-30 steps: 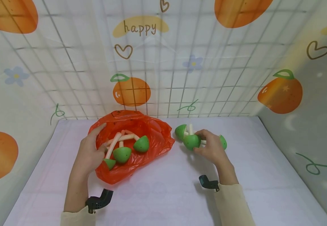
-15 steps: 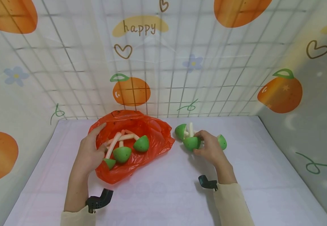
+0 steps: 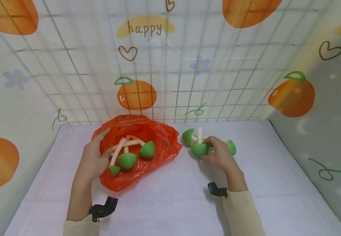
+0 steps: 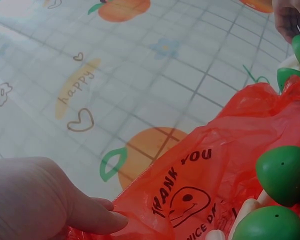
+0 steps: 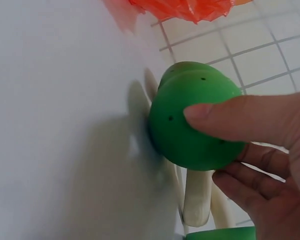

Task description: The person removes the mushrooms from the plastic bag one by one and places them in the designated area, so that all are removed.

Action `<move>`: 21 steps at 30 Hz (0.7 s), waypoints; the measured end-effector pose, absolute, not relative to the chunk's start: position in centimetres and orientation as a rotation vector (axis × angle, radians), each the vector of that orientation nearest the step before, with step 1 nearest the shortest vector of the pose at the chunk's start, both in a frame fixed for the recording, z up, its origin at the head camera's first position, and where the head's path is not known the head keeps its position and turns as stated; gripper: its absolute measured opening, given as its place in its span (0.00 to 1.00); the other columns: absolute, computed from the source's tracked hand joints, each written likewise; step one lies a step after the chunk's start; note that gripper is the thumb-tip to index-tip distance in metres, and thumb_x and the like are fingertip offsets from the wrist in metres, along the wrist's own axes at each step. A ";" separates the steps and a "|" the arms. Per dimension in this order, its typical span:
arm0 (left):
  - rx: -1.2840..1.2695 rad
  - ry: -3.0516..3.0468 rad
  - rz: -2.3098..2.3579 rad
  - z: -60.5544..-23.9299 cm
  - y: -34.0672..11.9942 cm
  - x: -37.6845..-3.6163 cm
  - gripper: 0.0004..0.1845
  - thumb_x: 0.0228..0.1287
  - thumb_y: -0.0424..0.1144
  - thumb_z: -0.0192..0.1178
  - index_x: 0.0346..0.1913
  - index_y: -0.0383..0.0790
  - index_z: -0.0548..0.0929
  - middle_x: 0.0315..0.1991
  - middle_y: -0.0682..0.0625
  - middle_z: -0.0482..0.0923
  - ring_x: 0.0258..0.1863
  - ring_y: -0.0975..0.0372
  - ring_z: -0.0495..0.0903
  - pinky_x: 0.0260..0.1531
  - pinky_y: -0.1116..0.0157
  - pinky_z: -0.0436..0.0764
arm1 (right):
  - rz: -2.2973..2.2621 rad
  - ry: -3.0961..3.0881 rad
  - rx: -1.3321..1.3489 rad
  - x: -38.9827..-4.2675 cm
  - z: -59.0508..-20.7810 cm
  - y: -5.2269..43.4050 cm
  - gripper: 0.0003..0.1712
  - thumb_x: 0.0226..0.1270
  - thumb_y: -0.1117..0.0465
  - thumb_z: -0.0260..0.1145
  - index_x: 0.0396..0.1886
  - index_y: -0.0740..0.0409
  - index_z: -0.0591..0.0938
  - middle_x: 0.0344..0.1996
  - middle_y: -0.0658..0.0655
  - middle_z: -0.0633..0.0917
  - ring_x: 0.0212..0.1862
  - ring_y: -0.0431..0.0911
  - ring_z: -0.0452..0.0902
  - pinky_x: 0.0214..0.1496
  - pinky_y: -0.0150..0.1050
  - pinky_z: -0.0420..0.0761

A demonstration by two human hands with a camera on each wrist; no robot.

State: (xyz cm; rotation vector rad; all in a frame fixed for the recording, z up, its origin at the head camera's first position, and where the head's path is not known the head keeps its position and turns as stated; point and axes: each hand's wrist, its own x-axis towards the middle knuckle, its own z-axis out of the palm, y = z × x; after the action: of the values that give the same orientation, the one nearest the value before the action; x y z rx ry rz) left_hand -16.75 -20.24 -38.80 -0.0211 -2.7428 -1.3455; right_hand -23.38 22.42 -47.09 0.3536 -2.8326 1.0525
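Mushrooms seem to be about half packed, judging by how they lie: three green-capped toy mushrooms [image 3: 127, 160] with pale stems sit inside the orange plastic bag [image 3: 161, 144], which lies open toward the back left of the white table [image 3: 173, 203], while three more remain outside it, clustered just right of the bag near the table's back edge. The left hand [image 3: 92, 160] rests on the bag's left rim, fingers [image 4: 97, 217] loosely extended and pressing the thin plastic to keep the mouth spread; it grips nothing. The right hand [image 3: 218, 155] has its thumb and curled fingers [image 5: 245, 117] pinching the cap of one outside mushroom [image 3: 200, 149], which seems to be touching the table, though the wrist view is too close to be sure. Another mushroom [image 3: 188, 137] lies just behind it, and a third green cap [image 3: 232, 148] peeks out beyond the right hand, partly hidden.
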 end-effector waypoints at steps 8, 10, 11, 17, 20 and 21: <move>-0.027 -2.740 -1.353 -38.9 -20.3 -16.7 0.40 0.72 0.24 0.59 0.83 0.45 0.61 0.80 0.39 0.61 0.79 0.41 0.58 0.66 0.35 0.72 | 1.116 -2.832 0.347 -23.3 -46.8 22.6 0.26 0.52 0.73 0.82 0.50 0.67 0.80 0.53 0.69 0.85 0.60 0.70 0.80 0.65 0.64 0.78; -0.027 -2.739 -1.355 -38.9 -20.3 -16.7 0.40 0.72 0.24 0.59 0.83 0.45 0.61 0.80 0.39 0.61 0.78 0.41 0.58 0.65 0.35 0.73 | 1.122 -2.836 0.344 -23.3 -46.7 22.6 0.26 0.52 0.72 0.82 0.50 0.67 0.80 0.53 0.69 0.85 0.60 0.70 0.81 0.65 0.64 0.78; -0.028 -2.738 -1.355 -38.9 -20.4 -16.7 0.40 0.72 0.24 0.59 0.83 0.45 0.61 0.80 0.39 0.61 0.78 0.41 0.58 0.65 0.36 0.73 | 1.122 -2.838 0.342 -23.2 -46.6 22.6 0.26 0.52 0.72 0.82 0.50 0.67 0.80 0.53 0.69 0.85 0.59 0.69 0.81 0.65 0.63 0.78; -0.036 -2.736 -1.347 -38.8 -20.4 -16.6 0.39 0.72 0.23 0.58 0.83 0.44 0.61 0.80 0.38 0.61 0.78 0.41 0.59 0.66 0.36 0.72 | 1.130 -2.830 0.351 -23.0 -46.2 22.8 0.25 0.54 0.72 0.82 0.49 0.68 0.80 0.51 0.68 0.86 0.59 0.69 0.82 0.64 0.64 0.79; -0.036 -2.737 -1.343 -38.8 -20.4 -16.6 0.39 0.72 0.23 0.58 0.83 0.43 0.61 0.79 0.38 0.62 0.78 0.40 0.59 0.66 0.36 0.72 | 1.141 -2.827 0.351 -23.0 -46.2 22.9 0.25 0.54 0.72 0.82 0.50 0.68 0.80 0.50 0.68 0.86 0.59 0.69 0.82 0.64 0.64 0.79; -0.035 -2.740 -1.342 -38.8 -20.4 -16.6 0.39 0.72 0.23 0.58 0.83 0.43 0.61 0.79 0.38 0.62 0.78 0.40 0.59 0.66 0.36 0.72 | 1.147 -2.830 0.346 -23.0 -46.2 23.0 0.25 0.55 0.72 0.81 0.50 0.68 0.80 0.50 0.68 0.86 0.59 0.69 0.82 0.64 0.64 0.79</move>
State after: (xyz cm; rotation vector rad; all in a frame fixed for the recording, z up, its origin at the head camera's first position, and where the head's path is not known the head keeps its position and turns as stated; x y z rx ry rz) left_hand -16.62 -20.37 -38.81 -0.0349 -2.7398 -1.3425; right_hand -22.97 22.98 -46.16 0.3462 -2.8296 1.1473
